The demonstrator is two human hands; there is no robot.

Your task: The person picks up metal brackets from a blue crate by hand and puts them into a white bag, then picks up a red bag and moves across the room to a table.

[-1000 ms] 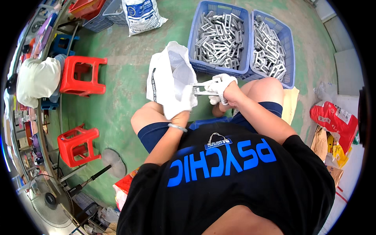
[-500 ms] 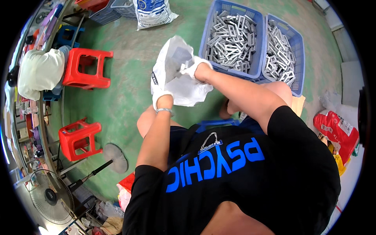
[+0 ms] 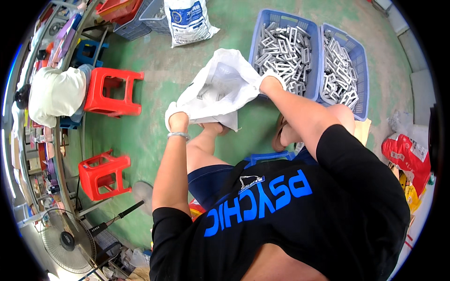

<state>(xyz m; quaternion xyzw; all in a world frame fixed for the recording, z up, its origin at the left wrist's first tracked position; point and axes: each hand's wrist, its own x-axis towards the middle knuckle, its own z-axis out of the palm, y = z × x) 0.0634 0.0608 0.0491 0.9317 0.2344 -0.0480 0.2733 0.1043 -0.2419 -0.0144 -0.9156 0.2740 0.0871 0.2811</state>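
A white woven sack [image 3: 206, 100] hangs in front of me with its mouth spread wide toward me. My left hand [image 3: 176, 117], in a white glove, is closed on the near left part of its rim. On the other side my right hand [image 3: 273, 82], gloved too, grips the right edge of the mouth. Down inside the sack lie greyish shapes, too dim to make out. Right of the sack stands a blue plastic crate [image 3: 315, 70] heaped with silvery rectangular metal frames [image 3: 286, 54].
A second blue crate [image 3: 363, 77] of metal frames adjoins the first. Two red stools [image 3: 115, 112] and a standing fan [image 3: 68, 240] are at the left, beside a seated person [image 3: 58, 96] at a long workbench. A full printed sack [image 3: 190, 23] stands at the far side.
My hands have moved apart: the left went left, the right went right, out of the middle of the sack to its edge. The sack's mouth has widened.
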